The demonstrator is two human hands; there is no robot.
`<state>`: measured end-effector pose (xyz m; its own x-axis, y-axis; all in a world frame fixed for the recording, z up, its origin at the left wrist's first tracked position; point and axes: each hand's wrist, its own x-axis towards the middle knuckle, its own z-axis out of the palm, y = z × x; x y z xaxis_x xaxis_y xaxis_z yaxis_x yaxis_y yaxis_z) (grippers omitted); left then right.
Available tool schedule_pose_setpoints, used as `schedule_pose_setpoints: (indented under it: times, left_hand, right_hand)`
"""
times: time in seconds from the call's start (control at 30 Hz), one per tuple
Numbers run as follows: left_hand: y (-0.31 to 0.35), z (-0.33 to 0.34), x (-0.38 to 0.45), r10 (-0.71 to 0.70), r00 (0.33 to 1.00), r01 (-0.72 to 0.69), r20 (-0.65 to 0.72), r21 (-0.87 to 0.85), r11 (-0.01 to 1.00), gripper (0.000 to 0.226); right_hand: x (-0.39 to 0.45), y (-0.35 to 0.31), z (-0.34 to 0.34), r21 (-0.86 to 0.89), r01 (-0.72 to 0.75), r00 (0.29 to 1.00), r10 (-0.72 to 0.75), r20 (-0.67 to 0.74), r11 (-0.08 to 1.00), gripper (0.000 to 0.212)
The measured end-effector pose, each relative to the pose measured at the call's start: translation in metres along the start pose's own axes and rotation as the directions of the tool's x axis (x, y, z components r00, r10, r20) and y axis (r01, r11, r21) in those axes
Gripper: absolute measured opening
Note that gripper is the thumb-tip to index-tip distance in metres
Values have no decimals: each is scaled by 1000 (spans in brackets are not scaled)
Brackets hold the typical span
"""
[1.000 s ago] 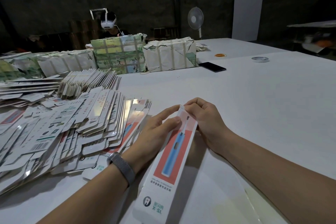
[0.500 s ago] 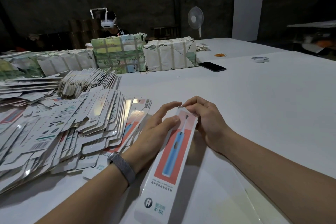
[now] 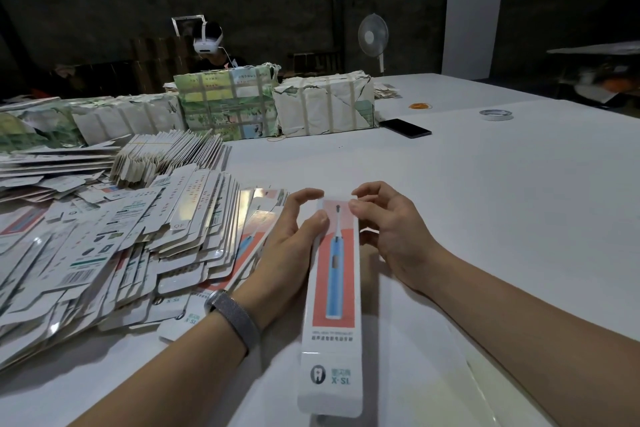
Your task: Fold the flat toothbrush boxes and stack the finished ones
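Toothbrush box point(image 3: 334, 288), printed with a blue brush on a red panel, stands in front of the person at 6 o'clock on the white table point(image 3: 485, 201), its far end between both hands. The left hand point(image 3: 287, 250) pinches its left edge, thumb on the face and fingers curled behind; the right hand point(image 3: 388, 229) touches the top corner with curled fingertips. Pressed unevenly, the thin card could crease off its score line or the end flap could buckle. The loose heap of flat boxes point(image 3: 121, 236) at 9 o'clock lies just beside the left wrist, and a nudge could make it slide.
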<state>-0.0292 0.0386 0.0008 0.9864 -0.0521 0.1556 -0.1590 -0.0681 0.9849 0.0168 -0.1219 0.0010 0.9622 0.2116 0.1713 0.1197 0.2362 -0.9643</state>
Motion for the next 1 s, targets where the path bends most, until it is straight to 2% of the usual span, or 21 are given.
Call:
schedule_pose_setpoints:
  times: [0.13,0.37,0.43,0.5,0.57,0.63,0.73,0.8,0.9,1.0]
  left_hand:
    - [-1,-1,1,-5,1000,5,6,27,1000,24]
    - [-6,0,3,16,1000,-16,-12,12,1000,29]
    - [-10,-1,5,29,1000,-29,-2,-10,1000,33]
    - [-14,-1,7,51,999,-51,-11,-38,998,36]
    - [-16,-1,10,61,997,-66,-56,-86,994,46]
    - [-16,-1,11,63,992,-77,-105,-133,988,55]
    - [-17,-2,12,82,988,-105,-129,-183,978,60]
    - [-17,-2,12,85,990,-105,-114,-177,979,61]
    - [-19,-5,14,87,992,-99,-86,-153,983,64]
    - [-23,-9,19,67,986,-91,-153,-152,984,55]
  right_hand:
    - [1,2,-2,-18,30,999,-30,-27,999,21]
    - [-1,1,-1,-43,25,998,-27,-59,999,13]
    - [-2,2,1,-118,39,995,-50,-89,992,12]
    - [-3,3,3,-267,98,980,-139,-140,959,8]
    - [-4,-1,4,-426,180,957,-258,-132,887,11]
    - [-6,-11,4,-600,238,955,-298,-1,764,23]
    - [-14,-21,7,-857,283,959,-129,252,431,74]
    - [-23,-23,9,-917,292,956,-51,289,272,86]
    - [-24,-37,4,-949,228,974,-53,221,217,81]
    - [-23,-57,-23,-971,114,988,-128,88,209,72]
